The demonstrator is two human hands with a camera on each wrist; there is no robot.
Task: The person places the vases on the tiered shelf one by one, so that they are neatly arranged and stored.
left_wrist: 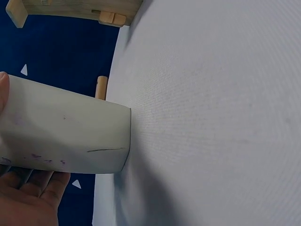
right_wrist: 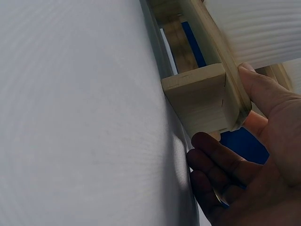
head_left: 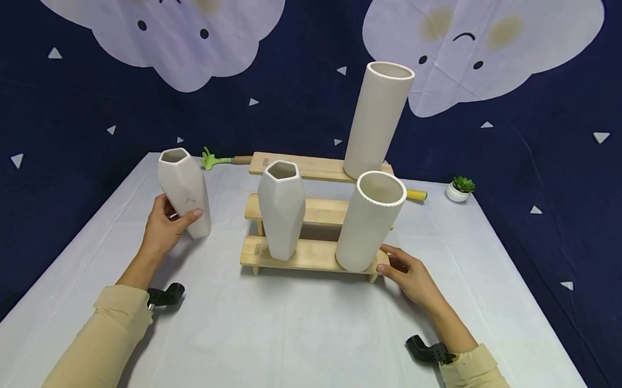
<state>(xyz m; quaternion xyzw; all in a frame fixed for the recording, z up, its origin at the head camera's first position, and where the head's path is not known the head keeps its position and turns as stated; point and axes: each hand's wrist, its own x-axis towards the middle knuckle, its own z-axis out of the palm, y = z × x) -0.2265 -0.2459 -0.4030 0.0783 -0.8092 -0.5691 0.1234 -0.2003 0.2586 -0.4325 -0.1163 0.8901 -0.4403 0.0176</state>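
My left hand [head_left: 162, 228] grips a white faceted vase [head_left: 186, 188] at the table's left, thumb on its near side and fingers behind. In the left wrist view the vase's side [left_wrist: 66, 127] shows purple specks and a thin dark line, with its base right at the cloth. My right hand [head_left: 414, 280] pinches the right end of the lowest board of a three-step wooden stand [head_left: 313, 254]. On that board stand another faceted white vase [head_left: 281, 216] and a ribbed white cylinder vase [head_left: 364, 235]. A taller ribbed vase [head_left: 376, 121] stands upright on the top board.
Behind the stand lie a green hand rake [head_left: 215, 161] with a wooden handle and a yellow handle [head_left: 416, 195]. A small potted succulent [head_left: 460, 189] sits at the back right corner of the white-clothed table [head_left: 293, 339]. A dark blue cloud-patterned cloth [head_left: 308, 53] hangs behind.
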